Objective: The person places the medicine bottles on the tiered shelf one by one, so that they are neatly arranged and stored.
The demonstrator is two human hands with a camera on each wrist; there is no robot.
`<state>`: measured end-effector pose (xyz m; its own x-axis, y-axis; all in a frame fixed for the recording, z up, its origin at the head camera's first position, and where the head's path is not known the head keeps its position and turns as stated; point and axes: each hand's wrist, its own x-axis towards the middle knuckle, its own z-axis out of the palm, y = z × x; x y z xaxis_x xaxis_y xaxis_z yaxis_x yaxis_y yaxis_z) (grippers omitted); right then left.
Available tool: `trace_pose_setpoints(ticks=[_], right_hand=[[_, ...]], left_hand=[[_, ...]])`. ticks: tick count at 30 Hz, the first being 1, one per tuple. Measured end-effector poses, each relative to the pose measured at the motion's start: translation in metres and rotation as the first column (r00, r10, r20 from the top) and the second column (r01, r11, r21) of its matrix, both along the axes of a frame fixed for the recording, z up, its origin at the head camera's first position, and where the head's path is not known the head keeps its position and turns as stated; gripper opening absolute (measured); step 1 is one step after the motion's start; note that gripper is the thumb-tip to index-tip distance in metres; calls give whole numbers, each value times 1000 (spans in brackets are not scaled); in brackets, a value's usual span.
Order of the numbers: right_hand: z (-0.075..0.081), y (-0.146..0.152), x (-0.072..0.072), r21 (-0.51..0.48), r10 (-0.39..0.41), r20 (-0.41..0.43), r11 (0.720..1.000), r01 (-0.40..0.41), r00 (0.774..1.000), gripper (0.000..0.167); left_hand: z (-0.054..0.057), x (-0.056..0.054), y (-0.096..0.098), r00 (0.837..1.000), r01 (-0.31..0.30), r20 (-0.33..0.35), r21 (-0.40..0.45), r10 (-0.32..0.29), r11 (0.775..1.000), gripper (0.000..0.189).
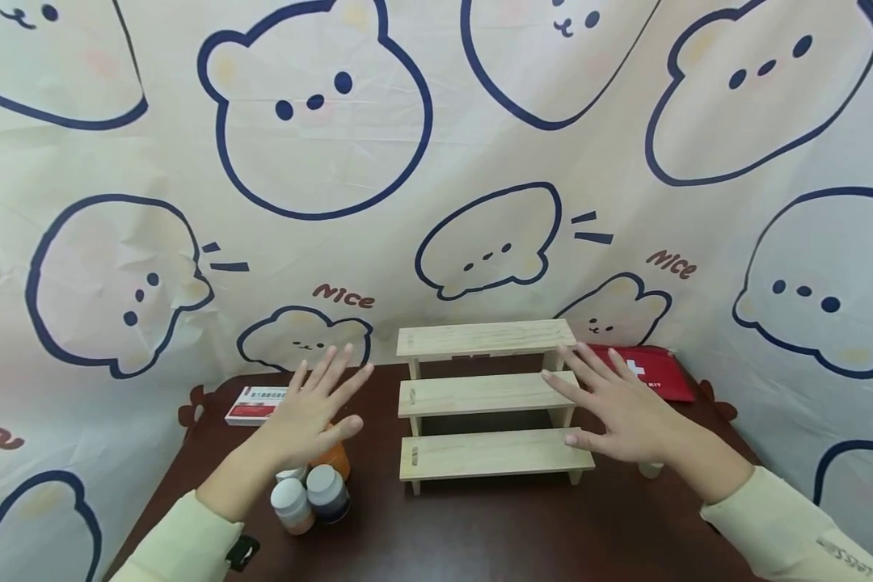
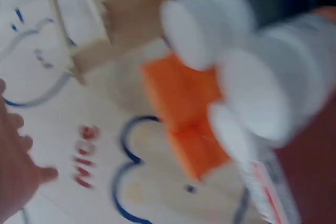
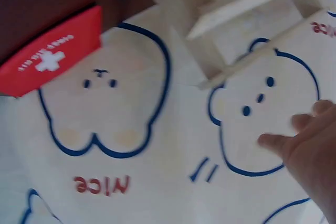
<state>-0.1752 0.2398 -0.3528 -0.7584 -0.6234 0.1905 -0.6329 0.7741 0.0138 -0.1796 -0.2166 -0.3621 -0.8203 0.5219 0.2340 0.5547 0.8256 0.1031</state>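
Observation:
My left hand [image 1: 309, 416] is held up with its fingers spread, holding nothing. In the head view it overlaps an orange item [image 1: 337, 458], which looks boxy in the left wrist view. Just below it stand white-lidded bottles, a dark one [image 1: 329, 495] and a lighter one [image 1: 293, 508], with another white lid behind them. Fingers likewise spread, my right hand [image 1: 622, 412] is raised and grips nothing. Its fingertips overlap the right end of a three-tier wooden shelf [image 1: 491, 396]. Behind this hand lies a red first aid kit pouch [image 1: 662, 376] with a white cross.
A dark brown table [image 1: 473, 533] carries everything. At its back left lies a white and red box [image 1: 250, 406]. A small pale round item [image 1: 651, 470] shows beneath the right wrist. Cloth printed with bears [image 1: 320, 153] hangs behind and at both sides.

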Motion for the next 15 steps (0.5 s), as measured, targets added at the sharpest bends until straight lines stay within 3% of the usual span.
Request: trace_pose_setpoints(ticks=[3, 6, 12, 15], right_hand=[[-11, 7, -4, -4, -133, 34, 991, 133, 991, 80], [-23, 13, -7, -63, -208, 53, 975, 211, 977, 78], [-46, 17, -5, -167, -297, -34, 943, 287, 954, 64], [-54, 14, -3, -217, -356, -63, 917, 335, 932, 53]], left_hand=[[-6, -7, -15, 998, -62, 11, 31, 61, 998, 64], [-14, -9, -29, 994, -103, 33, 70, 100, 992, 63], [-39, -7, -44, 984, -167, 84, 121, 157, 979, 64], [-46, -8, -48, 980, -185, 105, 136, 171, 973, 66]])
